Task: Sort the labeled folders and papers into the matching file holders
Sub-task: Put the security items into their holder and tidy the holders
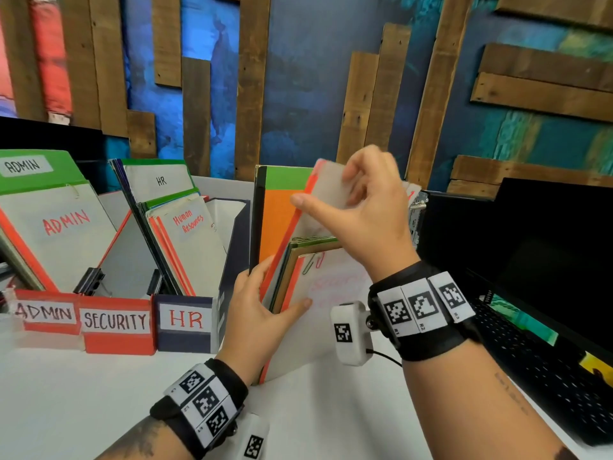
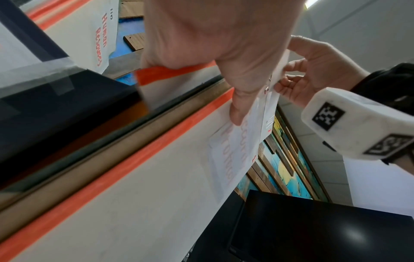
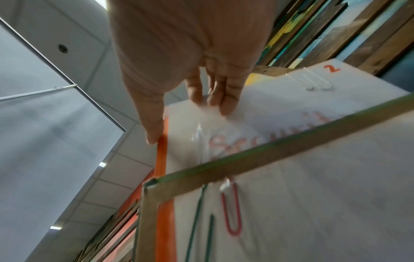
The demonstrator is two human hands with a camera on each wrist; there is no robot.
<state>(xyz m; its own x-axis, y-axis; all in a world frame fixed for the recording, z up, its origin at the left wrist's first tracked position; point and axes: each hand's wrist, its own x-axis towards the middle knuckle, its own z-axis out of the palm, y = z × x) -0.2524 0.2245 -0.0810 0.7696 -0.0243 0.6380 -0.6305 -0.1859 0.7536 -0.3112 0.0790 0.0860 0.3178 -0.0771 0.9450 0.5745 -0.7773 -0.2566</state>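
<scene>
You are steadying the upright stack of unsorted folders (image 1: pixel 292 277) on the white table (image 1: pixel 83 393) with your left hand (image 1: pixel 262 313), gripping its edge, while your right hand (image 1: pixel 361 207) is pinching a Security-labelled folder (image 1: pixel 328 194) at its top. The ADMIN holder (image 1: pixel 46 312) and HR holder (image 1: pixel 185 322) are already holding files; the SECURITY holder (image 1: pixel 116 323) looks unfilled, so several folders are still waiting.

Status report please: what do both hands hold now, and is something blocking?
Left hand grips the upright folder stack. Right hand pinches a Security-labelled paper at its top. SECURITY holder open; nothing in the way.
</scene>
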